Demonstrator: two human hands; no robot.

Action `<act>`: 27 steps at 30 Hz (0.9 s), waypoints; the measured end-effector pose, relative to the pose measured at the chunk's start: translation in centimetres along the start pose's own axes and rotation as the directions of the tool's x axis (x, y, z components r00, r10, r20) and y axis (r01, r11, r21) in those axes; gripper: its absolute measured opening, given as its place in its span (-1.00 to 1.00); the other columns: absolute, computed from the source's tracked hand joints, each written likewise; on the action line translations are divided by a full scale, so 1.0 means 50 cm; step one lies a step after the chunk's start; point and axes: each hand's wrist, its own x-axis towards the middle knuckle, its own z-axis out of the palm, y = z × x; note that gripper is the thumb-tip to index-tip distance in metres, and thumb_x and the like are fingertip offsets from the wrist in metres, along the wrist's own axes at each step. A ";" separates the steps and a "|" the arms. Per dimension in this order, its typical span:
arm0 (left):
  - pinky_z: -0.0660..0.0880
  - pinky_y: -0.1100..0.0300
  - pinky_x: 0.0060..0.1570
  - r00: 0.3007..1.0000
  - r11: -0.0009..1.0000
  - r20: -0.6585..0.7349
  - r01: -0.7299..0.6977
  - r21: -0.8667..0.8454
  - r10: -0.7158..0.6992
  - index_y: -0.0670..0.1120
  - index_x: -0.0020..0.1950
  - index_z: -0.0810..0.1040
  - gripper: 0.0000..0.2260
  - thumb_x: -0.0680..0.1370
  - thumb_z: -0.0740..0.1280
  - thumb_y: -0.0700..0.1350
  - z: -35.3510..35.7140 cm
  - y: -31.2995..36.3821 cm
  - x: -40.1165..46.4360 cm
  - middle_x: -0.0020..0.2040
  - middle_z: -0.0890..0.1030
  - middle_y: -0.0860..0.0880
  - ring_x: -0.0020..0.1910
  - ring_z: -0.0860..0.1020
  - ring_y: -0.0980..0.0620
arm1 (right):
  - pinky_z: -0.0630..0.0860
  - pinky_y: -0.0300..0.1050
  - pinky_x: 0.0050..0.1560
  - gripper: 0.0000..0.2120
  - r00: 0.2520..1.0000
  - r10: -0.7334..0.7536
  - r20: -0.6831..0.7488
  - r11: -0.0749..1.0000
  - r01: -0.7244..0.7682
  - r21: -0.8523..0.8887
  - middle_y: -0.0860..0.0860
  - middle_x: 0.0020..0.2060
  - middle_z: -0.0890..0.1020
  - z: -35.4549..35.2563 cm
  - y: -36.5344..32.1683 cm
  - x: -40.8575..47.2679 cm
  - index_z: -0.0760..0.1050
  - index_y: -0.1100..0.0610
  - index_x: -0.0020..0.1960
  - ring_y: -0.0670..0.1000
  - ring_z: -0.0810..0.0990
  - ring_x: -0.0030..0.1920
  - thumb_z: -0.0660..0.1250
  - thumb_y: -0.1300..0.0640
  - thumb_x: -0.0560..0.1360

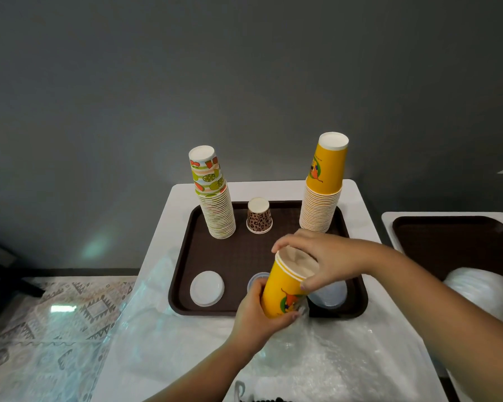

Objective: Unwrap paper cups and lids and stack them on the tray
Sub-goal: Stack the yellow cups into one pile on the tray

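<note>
Holding a short nest of yellow paper cups [285, 288] over the near edge of the brown tray [183, 256], I have it tilted, mouth up and leaning away from me. My left hand [256, 311] is wrapped around its lower body, fingers curled under the base. My right hand [323, 259] comes over the top, thumb and fingertips pinching the rim, where several stacked lips show.

On the tray behind it, three things stand upside down: a tall stack of citrus-print cups [215, 198] at the back left, a single leopard-print cup [259, 216] in the middle, and a tall stack of yellow cups [323, 190] at the back right. Along the near side lie a white lid [206, 288] on the left, a clear lid [256, 278] partly hidden behind my left hand, and another clear lid [331, 294] under my right wrist.

Crumpled clear plastic wrap [317, 358] covers the white table [360, 216] in front of the tray. To the right, a second brown tray [462, 233] holds a bundle of clear plastic [476, 288].
</note>
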 end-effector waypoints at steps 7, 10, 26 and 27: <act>0.49 0.38 -0.10 0.997 0.999 -0.051 -0.053 -0.002 0.053 0.04 0.20 0.38 -0.42 0.29 0.59 -0.04 0.001 0.005 0.003 0.14 0.48 0.10 0.03 0.51 0.26 | 0.30 -0.04 0.26 -0.23 0.999 0.010 0.045 0.839 0.016 -0.544 -0.04 0.40 0.20 0.013 -0.022 0.010 0.17 -0.06 0.43 0.03 0.22 0.37 0.49 0.18 0.36; 0.47 0.40 -0.12 0.995 0.997 -0.064 -0.071 -0.011 0.070 0.01 0.24 0.37 -0.42 0.32 0.58 -0.09 0.002 0.008 0.005 0.14 0.49 0.07 0.03 0.53 0.18 | 0.04 0.13 0.44 -0.25 1.000 -0.015 0.007 0.713 0.016 -0.701 0.01 0.43 0.22 0.033 -0.026 0.022 0.15 -0.03 0.45 0.07 0.13 0.46 0.46 0.18 0.39; 0.39 0.38 0.17 0.980 0.979 -0.011 -0.200 0.036 0.201 0.08 0.15 0.46 -0.34 0.11 0.57 0.16 0.004 -0.005 0.005 0.12 0.51 0.20 0.16 0.48 0.20 | 0.47 -0.01 0.20 -0.21 0.337 0.358 -0.871 0.901 0.118 0.416 0.02 0.29 0.45 -0.229 0.085 0.077 0.23 0.05 0.40 0.01 0.48 0.22 0.55 0.00 0.30; 0.39 0.39 0.16 0.976 0.975 -0.010 -0.218 0.046 0.219 0.08 0.12 0.48 -0.38 0.13 0.57 0.15 0.004 -0.005 0.006 0.11 0.51 0.22 0.16 0.48 0.19 | 0.48 0.04 0.22 -0.20 0.334 0.388 -0.859 0.888 0.114 0.445 0.02 0.30 0.45 -0.229 0.097 0.084 0.22 0.05 0.41 0.03 0.49 0.22 0.55 0.00 0.30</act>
